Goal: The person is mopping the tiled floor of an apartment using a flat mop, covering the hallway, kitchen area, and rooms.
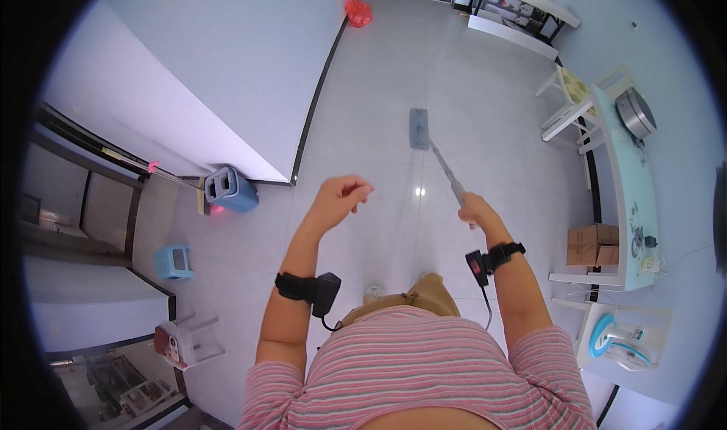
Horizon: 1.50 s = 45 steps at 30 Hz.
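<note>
A flat mop with a grey-blue rectangular head [419,129] lies against the pale tiled floor ahead of me, and its grey pole [448,171] slants back toward my right side. My right hand [477,209] is wrapped round the upper part of that pole; a short end of it shows below the fist. Out in front of my body, my left hand [342,202] hangs in the air with its fingers curled in and nothing in them. It is apart from the mop.
A blue mop bucket [231,190] stands by the wall corner at left, with a blue stool [173,262] nearer. On the right are a white table [633,195], a cardboard box [587,246], a chair [562,96] and a fan [617,341]. A red plastic bag [358,11] sits far off.
</note>
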Each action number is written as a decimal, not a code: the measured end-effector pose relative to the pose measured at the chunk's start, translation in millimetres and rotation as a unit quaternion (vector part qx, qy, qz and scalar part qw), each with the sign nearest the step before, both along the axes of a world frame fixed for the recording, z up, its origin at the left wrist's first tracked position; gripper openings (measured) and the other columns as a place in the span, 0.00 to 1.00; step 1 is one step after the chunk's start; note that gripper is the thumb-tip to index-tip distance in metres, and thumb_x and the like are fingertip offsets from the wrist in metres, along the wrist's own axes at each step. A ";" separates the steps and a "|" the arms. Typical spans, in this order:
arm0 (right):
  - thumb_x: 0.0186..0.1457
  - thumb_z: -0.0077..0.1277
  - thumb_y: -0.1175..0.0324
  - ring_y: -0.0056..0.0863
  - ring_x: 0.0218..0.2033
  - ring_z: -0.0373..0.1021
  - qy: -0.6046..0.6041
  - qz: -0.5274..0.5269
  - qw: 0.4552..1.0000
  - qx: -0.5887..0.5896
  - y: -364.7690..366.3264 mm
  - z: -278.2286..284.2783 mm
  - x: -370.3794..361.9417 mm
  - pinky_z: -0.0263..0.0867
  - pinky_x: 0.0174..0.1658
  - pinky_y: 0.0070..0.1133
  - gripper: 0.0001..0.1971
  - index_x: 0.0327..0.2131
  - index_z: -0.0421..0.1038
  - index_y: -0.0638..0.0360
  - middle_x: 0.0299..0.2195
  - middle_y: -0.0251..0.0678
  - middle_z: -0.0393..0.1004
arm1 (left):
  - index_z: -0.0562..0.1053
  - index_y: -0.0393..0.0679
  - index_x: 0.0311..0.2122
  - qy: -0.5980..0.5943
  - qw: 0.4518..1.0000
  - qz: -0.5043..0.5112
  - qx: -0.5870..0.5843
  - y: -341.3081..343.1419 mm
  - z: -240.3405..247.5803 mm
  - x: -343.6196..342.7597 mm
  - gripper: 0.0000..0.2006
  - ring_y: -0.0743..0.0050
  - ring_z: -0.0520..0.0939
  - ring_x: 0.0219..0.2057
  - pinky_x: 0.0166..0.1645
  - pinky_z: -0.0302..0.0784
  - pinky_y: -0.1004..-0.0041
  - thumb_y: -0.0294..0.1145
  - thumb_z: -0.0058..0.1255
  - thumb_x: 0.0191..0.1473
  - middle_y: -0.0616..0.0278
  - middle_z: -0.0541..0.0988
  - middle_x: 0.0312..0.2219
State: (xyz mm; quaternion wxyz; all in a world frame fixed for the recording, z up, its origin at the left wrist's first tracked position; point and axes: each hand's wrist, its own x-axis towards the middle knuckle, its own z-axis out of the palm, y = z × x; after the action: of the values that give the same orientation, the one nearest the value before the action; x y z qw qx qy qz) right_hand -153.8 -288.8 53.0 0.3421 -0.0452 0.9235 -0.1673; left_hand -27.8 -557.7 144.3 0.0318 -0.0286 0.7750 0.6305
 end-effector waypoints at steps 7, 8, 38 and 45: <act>0.35 0.39 0.80 0.39 0.23 0.69 -0.014 -0.018 1.000 0.007 -47.0 -7.2 -92.0 0.68 0.21 0.28 0.16 0.34 0.61 0.74 0.26 0.52 0.68 | 0.73 0.41 0.27 0.169 0.942 -0.277 0.090 21.3 133.6 -14.1 0.06 0.77 0.68 0.16 0.21 0.62 0.80 0.26 0.49 0.39 0.61 0.72 0.20; 0.34 0.39 0.80 0.39 0.23 0.69 -0.013 -0.006 1.000 0.025 -49.7 -11.2 -109.9 0.68 0.21 0.28 0.16 0.33 0.61 0.74 0.26 0.52 0.68 | 0.72 0.40 0.29 0.196 0.910 -0.337 0.143 25.5 136.9 -20.6 0.07 0.74 0.70 0.18 0.21 0.64 0.79 0.27 0.48 0.41 0.60 0.72 0.22; 0.27 0.42 0.75 0.40 0.25 0.68 -0.069 -0.065 0.991 -0.097 -100.7 -47.2 -122.4 0.66 0.25 0.25 0.36 0.49 0.48 0.64 0.29 0.52 0.67 | 0.70 0.34 0.29 0.343 0.723 -0.359 0.481 -6.4 143.0 -99.2 0.10 0.66 0.71 0.17 0.18 0.65 0.76 0.32 0.44 0.47 0.55 0.69 0.22; 0.32 0.38 0.74 0.43 0.26 0.67 -0.022 0.006 0.999 -0.043 -85.5 -18.7 -61.2 0.65 0.29 0.28 0.33 0.49 0.47 0.67 0.27 0.54 0.67 | 0.69 0.37 0.26 0.220 0.934 -0.209 0.191 -78.3 117.9 -105.8 0.07 0.78 0.68 0.18 0.21 0.63 0.81 0.30 0.46 0.44 0.64 0.70 0.20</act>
State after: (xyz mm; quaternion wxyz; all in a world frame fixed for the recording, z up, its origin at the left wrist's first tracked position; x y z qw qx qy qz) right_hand -215.0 -374.3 34.3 0.3615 -0.0621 0.9072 -0.2059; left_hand -133.5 -635.9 262.2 -0.0031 0.2803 0.6161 0.7361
